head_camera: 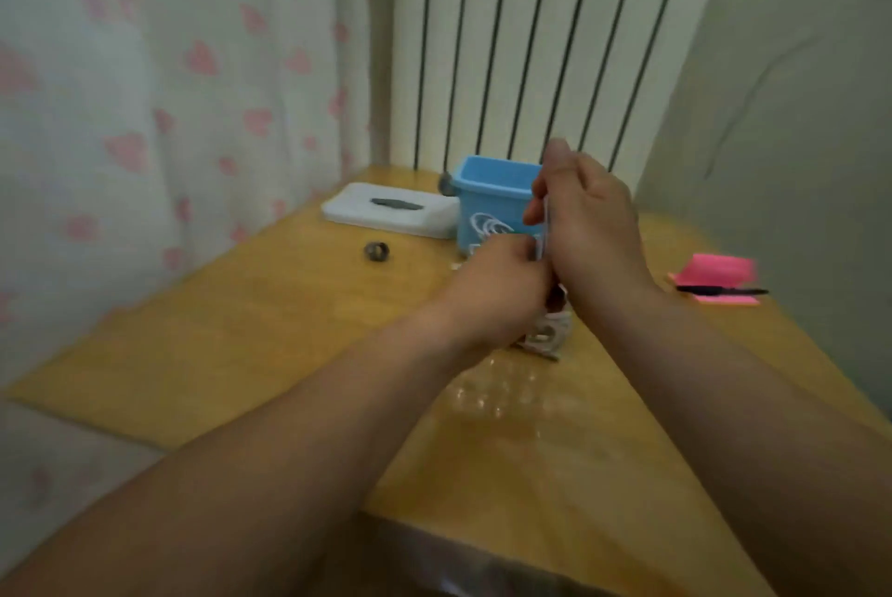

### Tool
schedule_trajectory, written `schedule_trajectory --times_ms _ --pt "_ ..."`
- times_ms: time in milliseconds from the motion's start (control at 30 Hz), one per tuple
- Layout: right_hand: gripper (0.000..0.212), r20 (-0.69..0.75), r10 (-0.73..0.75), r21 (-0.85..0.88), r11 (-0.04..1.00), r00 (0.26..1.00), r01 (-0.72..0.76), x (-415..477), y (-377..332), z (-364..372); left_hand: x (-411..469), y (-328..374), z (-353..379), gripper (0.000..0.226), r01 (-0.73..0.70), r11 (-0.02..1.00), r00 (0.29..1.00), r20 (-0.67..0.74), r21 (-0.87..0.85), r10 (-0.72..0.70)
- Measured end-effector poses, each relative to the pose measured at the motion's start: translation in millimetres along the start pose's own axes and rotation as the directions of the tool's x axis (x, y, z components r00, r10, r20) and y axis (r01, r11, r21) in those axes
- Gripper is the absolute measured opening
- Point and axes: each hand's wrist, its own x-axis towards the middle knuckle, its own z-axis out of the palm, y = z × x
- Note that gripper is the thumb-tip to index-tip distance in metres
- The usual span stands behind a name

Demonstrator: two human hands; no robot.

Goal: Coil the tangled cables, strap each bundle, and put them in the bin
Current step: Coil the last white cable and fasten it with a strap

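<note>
Your left grip and right grip both pinch a pale, blurred cable, its coil hanging between your wrists over the yellow tabletop, near the blue bin and white radiator.

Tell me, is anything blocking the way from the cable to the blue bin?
Nothing visible does. The left hand and right hand hold the cable bundle right in front of the open-topped blue bin.

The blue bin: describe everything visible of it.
The blue bin is a light-blue, plastic-looking tub, open-topped, with a white swirl print on its front and a dark grey fitting on its left side. It stands upright on the wooden table beside a white tissue box. The right hand hides its right part.
</note>
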Motion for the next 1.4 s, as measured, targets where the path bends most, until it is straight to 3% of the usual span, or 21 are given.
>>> schedule_trajectory --times_ms 100,233,300,367,400,467,533,567,633,700,800,933,1033,1167,1400 --pt "0.050 0.120 0.138 0.013 0.990 0.983 -0.140 13.7 -12.1 60.1 2.0 -19.3 -47.5 0.031 0.025 0.999 0.993 -0.120 0.047 -0.019" --pt "0.050 0.284 0.340 0.052 0.928 0.897 -0.368 41.6 3.3 132.1 13.4 -66.4 -116.0 0.032 0.102 0.971 0.914 -0.364 -0.215 -0.176" --pt "0.033 0.370 0.321 -0.227 0.941 0.872 -0.250 51.5 28.3 155.6 19.3 -97.4 -145.4 0.033 0.104 0.941 0.828 -0.497 -0.322 -0.261" --pt "0.019 0.440 0.277 -0.535 0.845 0.854 0.001 57.6 55.3 174.5 25.3 -116.9 -162.6 0.035 0.077 0.906 0.760 -0.563 -0.416 -0.323" --pt "0.022 0.455 0.276 -0.621 0.780 0.847 0.079 58.4 64.2 181.7 29.7 -121.0 -167.2 0.038 0.059 0.892 0.737 -0.583 -0.448 -0.342" --pt "0.038 0.493 0.276 -0.691 0.700 0.825 0.179 55.9 73.7 196.9 36.3 -126.1 -172.8 0.046 0.028 0.879 0.689 -0.628 -0.476 -0.361" --pt "0.028 0.558 0.251 -0.713 0.633 0.791 0.302 56.0 81.3 211.7 36.6 -127.8 -173.5 0.043 0.013 0.895 0.681 -0.651 -0.446 -0.335" --pt "0.017 0.576 0.235 -0.702 0.632 0.783 0.327 55.4 82.6 215.9 35.3 -128.4 -172.6 0.040 0.017 0.903 0.690 -0.648 -0.430 -0.322" --pt "0.010 0.581 0.213 -0.613 0.750 0.786 0.249 47.5 77.3 211.9 31.8 -130.8 -171.3 0.037 0.036 0.911 0.712 -0.630 -0.410 -0.311" --pt "0.011 0.570 0.162 -0.410 0.906 0.806 0.108 33.9 56.6 190.5 29.7 -130.6 -172.2 0.033 0.057 0.924 0.731 -0.614 -0.378 -0.296" --pt "0.015 0.552 0.109 -0.130 0.991 0.827 -0.044 10.6 22.3 135.3 23.9 -122.7 -171.9 0.030 0.028 0.958 0.780 -0.593 -0.286 -0.200" --pt "0.015 0.503 0.144 0.152 0.956 0.853 -0.250 -7.0 11.4 54.8 4.4 -105.0 -155.4 0.040 -0.016 0.994 0.871 -0.490 -0.105 -0.038" --pt "0.016 0.438 0.171 0.263 0.914 0.882 -0.308 -7.7 24.4 3.9 -0.4 -78.2 -119.9 0.039 -0.055 0.998 0.918 -0.392 -0.007 0.048" --pt "0.012 0.362 0.205 0.359 0.870 0.909 -0.339 0.4 49.6 -40.6 14.9 -33.2 -50.7 0.016 -0.128 0.989 0.963 -0.246 -0.079 0.105" --pt "0.005 0.201 0.253 0.387 0.867 0.946 -0.314 15.7 81.6 -94.1 46.5 3.5 58.9 0.022 -0.154 0.984 0.982 -0.121 -0.087 0.143"
